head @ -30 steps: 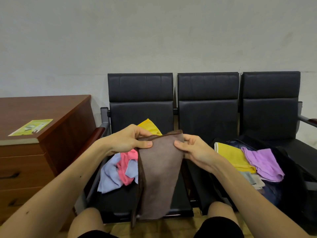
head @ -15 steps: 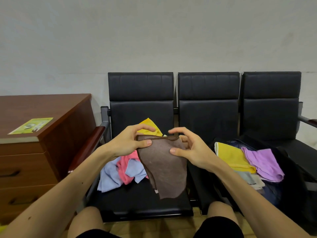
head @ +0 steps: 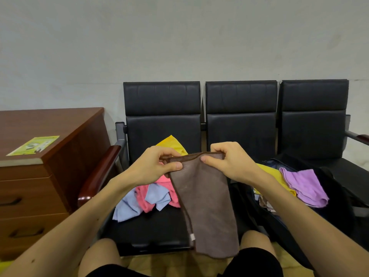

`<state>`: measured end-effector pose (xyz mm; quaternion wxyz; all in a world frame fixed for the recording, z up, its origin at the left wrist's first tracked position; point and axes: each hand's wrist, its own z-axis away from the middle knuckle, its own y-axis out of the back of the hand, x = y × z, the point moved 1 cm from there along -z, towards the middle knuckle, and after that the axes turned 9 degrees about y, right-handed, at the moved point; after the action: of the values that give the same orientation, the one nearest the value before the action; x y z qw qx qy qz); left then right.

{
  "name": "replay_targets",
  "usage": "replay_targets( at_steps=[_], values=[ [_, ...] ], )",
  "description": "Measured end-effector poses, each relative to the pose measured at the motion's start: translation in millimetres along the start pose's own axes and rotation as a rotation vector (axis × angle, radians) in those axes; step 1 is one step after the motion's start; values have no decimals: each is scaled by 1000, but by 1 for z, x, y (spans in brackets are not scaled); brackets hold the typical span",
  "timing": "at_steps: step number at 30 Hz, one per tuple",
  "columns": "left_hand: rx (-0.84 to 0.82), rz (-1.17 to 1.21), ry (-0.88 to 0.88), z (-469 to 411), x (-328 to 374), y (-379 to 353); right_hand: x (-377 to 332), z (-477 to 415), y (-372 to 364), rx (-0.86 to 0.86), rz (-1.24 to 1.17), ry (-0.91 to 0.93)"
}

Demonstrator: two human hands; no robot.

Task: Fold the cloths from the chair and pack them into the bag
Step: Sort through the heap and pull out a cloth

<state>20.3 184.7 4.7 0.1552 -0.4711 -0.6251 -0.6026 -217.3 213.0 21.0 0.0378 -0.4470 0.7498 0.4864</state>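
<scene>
Pinching brown cloth (head: 205,206), left hand (head: 157,166) and right hand (head: 227,160) hide its corners.

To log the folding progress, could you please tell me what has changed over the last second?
Half a second ago the brown cloth hung short and crumpled, the right hand half open. Now it and the left hand pinch the top edge, and the cloth hangs long again. The cloth pile on the seat and the folded cloths in the bag stayed put.

Chair seat (head: 149,228): blue cloth (head: 127,206), pink cloth (head: 144,196), probably yellow cloth (head: 172,141) behind.
</scene>
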Motion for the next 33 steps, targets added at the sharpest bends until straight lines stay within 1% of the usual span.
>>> replay_targets(
  at_steps=[3, 6, 9, 11, 13, 14, 15, 16, 17, 18, 19, 20, 21, 22, 23, 24, 25, 27, 28, 29, 31, 33],
  values=[
    [-58, 153, 47, 5, 5, -8, -5, -1, 2, 105, -58, 31],
    [-101, 245, 96, 7, 3, -21, -8, -1, 3, 119, -183, 24],
    [-76, 332, 125, 9, 6, -35, -11, 0, 9, 129, -215, 32],
    [-54, 501, 174, 7, 10, -41, -11, 2, 18, 157, -249, 28],
    [-33, 644, 240, 5, 18, -42, -7, 5, 23, 258, -373, -26],
    [-27, 690, 270, 3, 20, -43, -5, 6, 22, 359, -456, -58],
    [-12, 720, 296, 2, 24, -44, -2, 8, 18, 465, -559, -108],
    [9, 722, 310, 1, 28, -46, 0, 11, 13, 530, -720, -185],
    [42, 706, 319, 0, 33, -47, 4, 15, 3, 526, -923, -287],
    [77, 671, 331, -2, 29, -49, 9, 22, -12, 440, -1140, -398],
    [112, 645, 356, -3, 31, -49, 13, 32, -30, 292, -1320, -486],
    [152, 622, 393, -6, 23, -48, 12, 45, -49, 123, -1427, -567],
    [189, 602, 437, -10, 15, -45, 11, 57, -68, -22, -1468, -615],
    [199, 600, 488, -12, 6, -42, 10, 66, -83, -116, -1491, -631],
    [200, 628, 552, -13, -7, -39, 10, 71, -93, -157, -1502, -640],
    [188, 691, 625, -11, -19, -36, 7, 71, -98, -156, -1500, -643],
    [180, 786, 673, -8, -35, -35, 5, 68, -100, -124, -1471, -644],
    [156, 1029, 688, 5, -45, -38, -1, 60, -95, -26, -1332, -652],
    [124, 1110, 701, 15, -45, -41, -2, 56, -92, 18, -1274, -653],
    [50, 1183, 677, 23, -42, -46, -2, 53, -89, 54, -1232, -641],
    [-127, 1202, 603, 36, -40, -56, 1, 50, -88, 113, -1161, -636],
    [-187, 1089, 618, 45, -40, -62, 5, 52, -88, 160, -1091, -671]
  ],
)
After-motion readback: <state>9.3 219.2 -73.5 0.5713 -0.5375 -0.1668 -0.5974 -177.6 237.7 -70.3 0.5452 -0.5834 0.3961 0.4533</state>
